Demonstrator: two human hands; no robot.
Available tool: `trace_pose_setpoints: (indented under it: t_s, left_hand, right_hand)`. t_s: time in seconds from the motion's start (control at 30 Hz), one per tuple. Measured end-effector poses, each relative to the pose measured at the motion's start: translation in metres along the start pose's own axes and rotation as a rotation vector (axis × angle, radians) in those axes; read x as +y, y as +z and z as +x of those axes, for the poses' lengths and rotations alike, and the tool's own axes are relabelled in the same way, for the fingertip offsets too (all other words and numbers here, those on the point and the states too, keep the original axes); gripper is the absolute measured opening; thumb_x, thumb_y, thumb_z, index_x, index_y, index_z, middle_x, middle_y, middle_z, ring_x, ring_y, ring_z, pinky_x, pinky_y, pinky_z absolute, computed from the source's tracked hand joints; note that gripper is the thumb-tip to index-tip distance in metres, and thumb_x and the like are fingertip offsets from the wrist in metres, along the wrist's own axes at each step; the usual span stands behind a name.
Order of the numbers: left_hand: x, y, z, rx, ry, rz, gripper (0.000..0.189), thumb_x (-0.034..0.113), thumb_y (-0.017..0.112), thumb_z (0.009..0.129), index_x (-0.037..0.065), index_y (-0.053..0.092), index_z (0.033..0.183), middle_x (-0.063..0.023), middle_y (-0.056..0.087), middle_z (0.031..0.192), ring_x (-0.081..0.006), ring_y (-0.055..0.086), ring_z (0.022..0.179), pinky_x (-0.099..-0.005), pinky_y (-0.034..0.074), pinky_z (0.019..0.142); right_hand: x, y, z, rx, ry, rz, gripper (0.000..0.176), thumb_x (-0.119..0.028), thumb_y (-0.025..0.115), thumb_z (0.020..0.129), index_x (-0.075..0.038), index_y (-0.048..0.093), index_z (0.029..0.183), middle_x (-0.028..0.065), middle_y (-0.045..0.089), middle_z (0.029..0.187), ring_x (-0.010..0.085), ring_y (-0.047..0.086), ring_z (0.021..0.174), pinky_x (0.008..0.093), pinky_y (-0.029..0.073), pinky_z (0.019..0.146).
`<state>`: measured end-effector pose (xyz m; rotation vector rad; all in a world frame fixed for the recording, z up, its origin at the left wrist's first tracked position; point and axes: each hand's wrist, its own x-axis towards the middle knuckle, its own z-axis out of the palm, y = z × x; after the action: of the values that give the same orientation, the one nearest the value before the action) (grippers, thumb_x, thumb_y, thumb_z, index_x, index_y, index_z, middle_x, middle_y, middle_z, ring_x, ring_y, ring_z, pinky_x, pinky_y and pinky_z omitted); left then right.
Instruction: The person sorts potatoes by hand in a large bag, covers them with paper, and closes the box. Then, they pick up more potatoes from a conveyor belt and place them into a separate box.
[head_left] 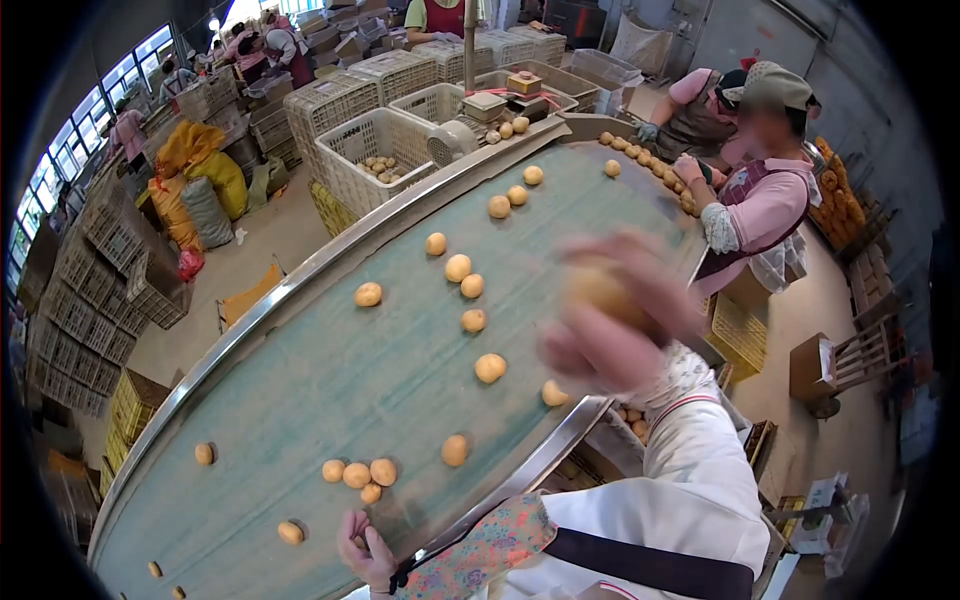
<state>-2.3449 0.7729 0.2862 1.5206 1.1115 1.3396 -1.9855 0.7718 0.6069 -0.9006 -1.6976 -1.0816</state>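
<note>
My right hand (625, 320) is raised over the near side of a green conveyor belt (330, 400), smeared by motion. Its fingers curve round a potato (603, 292). Low at the belt's near edge, my left hand (368, 552) has its fingers bent but apart, with nothing seen in them. Just beyond it lies a small cluster of potatoes (357, 475). A lone potato (291, 532) rests to its left, and another potato (455, 450) lies farther right. More potatoes (458, 268) are scattered along the belt's middle.
A metal rim (250, 335) borders the belt. Two co-workers (765, 180) stand at the far right beside a row of potatoes (650, 160). Plastic crates (345, 150) stand across the belt, with full sacks (205, 190) farther left. Below my right arm, potatoes (636, 425) fill a container.
</note>
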Motion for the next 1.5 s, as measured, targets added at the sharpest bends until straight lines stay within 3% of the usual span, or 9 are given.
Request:
trace_pose_setpoints:
  t_s: [0.2, 0.4, 0.57, 0.83, 0.9, 1.07, 1.2, 1.3, 1.5]
  left_hand:
    - [0.009, -0.030, -0.006, 0.013, 0.110, 0.095, 0.039, 0.010, 0.058, 0.088, -0.007, 0.054, 0.123, -0.0190, 0.061, 0.111, -0.0271, 0.063, 0.096, -0.0374, 0.051, 0.087]
    - [0.006, -0.063, -0.006, 0.004, 0.110, 0.113, 0.037, 0.011, 0.058, 0.089, -0.006, 0.055, 0.122, -0.0186, 0.062, 0.113, -0.0257, 0.062, 0.097, -0.0364, 0.051, 0.088]
    - [0.009, -0.072, 0.004, -0.039, 0.113, 0.115, 0.034, 0.006, 0.057, 0.089, -0.005, 0.055, 0.121, -0.0175, 0.062, 0.113, -0.0261, 0.062, 0.099, -0.0376, 0.050, 0.091]
    - [0.018, -0.113, 0.007, -0.034, -0.022, 0.084, 0.036, 0.003, 0.055, 0.091, -0.006, 0.053, 0.126, -0.0176, 0.063, 0.117, -0.0227, 0.061, 0.107, -0.0341, 0.045, 0.096]
    - [0.015, -0.128, 0.002, -0.015, -0.085, 0.050, 0.037, 0.002, 0.054, 0.093, -0.007, 0.052, 0.128, -0.0177, 0.063, 0.119, -0.0215, 0.060, 0.110, -0.0337, 0.044, 0.099]
    - [0.014, -0.147, 0.012, 0.067, -0.224, -0.027, 0.036, 0.005, 0.053, 0.093, -0.005, 0.053, 0.128, -0.0167, 0.064, 0.118, -0.0210, 0.061, 0.109, -0.0318, 0.045, 0.095]
    - [0.007, -0.167, 0.012, 0.000, -0.166, -0.033, 0.035, 0.007, 0.054, 0.093, -0.005, 0.055, 0.126, -0.0163, 0.066, 0.114, -0.0203, 0.063, 0.105, -0.0306, 0.047, 0.091]
    - [-0.002, -0.193, 0.007, 0.018, -0.209, 0.017, 0.034, 0.008, 0.054, 0.094, -0.005, 0.055, 0.125, -0.0160, 0.066, 0.112, -0.0198, 0.063, 0.104, -0.0304, 0.048, 0.091]
    - [-0.003, -0.209, 0.020, -0.120, -0.315, -0.004, 0.032, 0.004, 0.057, 0.091, -0.003, 0.058, 0.123, -0.0147, 0.068, 0.108, -0.0182, 0.064, 0.098, -0.0292, 0.051, 0.085]
  right_hand:
    - [0.240, -0.038, -0.029, -0.361, 0.271, -0.850, 0.048, -0.017, 0.067, 0.082, -0.001, 0.054, 0.126, 0.0174, 0.061, 0.117, 0.0245, 0.060, 0.106, 0.0346, 0.051, 0.083]
    - [0.116, 0.001, -0.130, -0.660, 1.027, -0.074, 0.055, -0.029, 0.066, 0.086, -0.002, 0.052, 0.132, 0.0186, 0.062, 0.119, 0.0266, 0.060, 0.107, 0.0346, 0.049, 0.090]
    - [0.026, 0.039, -0.216, -0.993, 1.235, -0.102, 0.069, -0.046, 0.061, 0.089, 0.000, 0.045, 0.138, 0.0266, 0.050, 0.135, 0.0400, 0.046, 0.126, 0.0425, 0.037, 0.106]
    - [-0.132, 0.073, -0.177, -1.144, 0.513, 0.393, 0.052, -0.036, 0.065, 0.085, -0.003, 0.057, 0.124, 0.0197, 0.059, 0.122, 0.0381, 0.056, 0.112, 0.0445, 0.044, 0.097]
    - [-0.112, 0.096, -0.165, -1.173, 0.765, 0.008, 0.040, -0.026, 0.063, 0.084, -0.003, 0.060, 0.117, 0.0207, 0.064, 0.105, 0.0388, 0.061, 0.095, 0.0434, 0.050, 0.083]
    - [-0.158, 0.141, -0.144, -0.923, 0.449, 0.444, 0.042, -0.026, 0.064, 0.084, -0.003, 0.059, 0.118, 0.0232, 0.061, 0.111, 0.0377, 0.058, 0.105, 0.0422, 0.048, 0.088]
    - [-0.137, 0.167, -0.169, -1.074, 0.701, 0.186, 0.034, -0.028, 0.065, 0.084, -0.008, 0.063, 0.111, 0.0185, 0.062, 0.109, 0.0361, 0.058, 0.101, 0.0446, 0.046, 0.089]
    - [-0.168, 0.144, -0.151, -0.751, 0.502, 0.122, 0.028, -0.025, 0.067, 0.081, -0.011, 0.064, 0.105, 0.0150, 0.062, 0.105, 0.0345, 0.058, 0.099, 0.0441, 0.047, 0.085]
    - [-0.212, 0.116, -0.140, -1.283, 0.482, 0.121, 0.037, -0.013, 0.070, 0.075, -0.011, 0.065, 0.111, 0.0106, 0.063, 0.106, 0.0270, 0.062, 0.098, 0.0406, 0.049, 0.087]
